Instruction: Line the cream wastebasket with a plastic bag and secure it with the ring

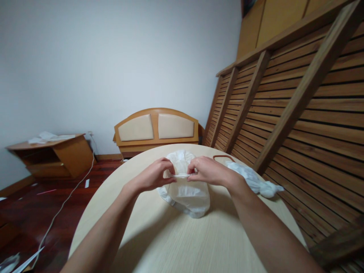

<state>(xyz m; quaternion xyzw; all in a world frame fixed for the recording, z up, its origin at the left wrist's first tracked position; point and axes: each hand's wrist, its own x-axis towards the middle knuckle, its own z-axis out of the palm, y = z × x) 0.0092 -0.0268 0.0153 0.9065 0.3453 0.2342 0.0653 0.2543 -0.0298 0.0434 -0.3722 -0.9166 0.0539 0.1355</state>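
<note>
Being pinched by thumb and fingertips of the left hand [159, 173] at 9 o'clock and the right hand [207, 170] at 3 o'clock, a white bag [190, 197] is being held towards the 12 o'clock side of a round table [204, 244]. At 3 o'clock from that bag, a bunched plastic bundle [248, 176] is being supported.

White bag pinched at two points

The white bag [191, 195] looks thin, crinkled and slightly see-through, plastic perhaps. Between the two pinches runs a narrow, nearly straight strip; whether it's the rim or a fold, I can't quite tell from here. A broad, rumpled panel spreads out on the near side of the grip, and more crumpled material bunches beyond it.
</note>
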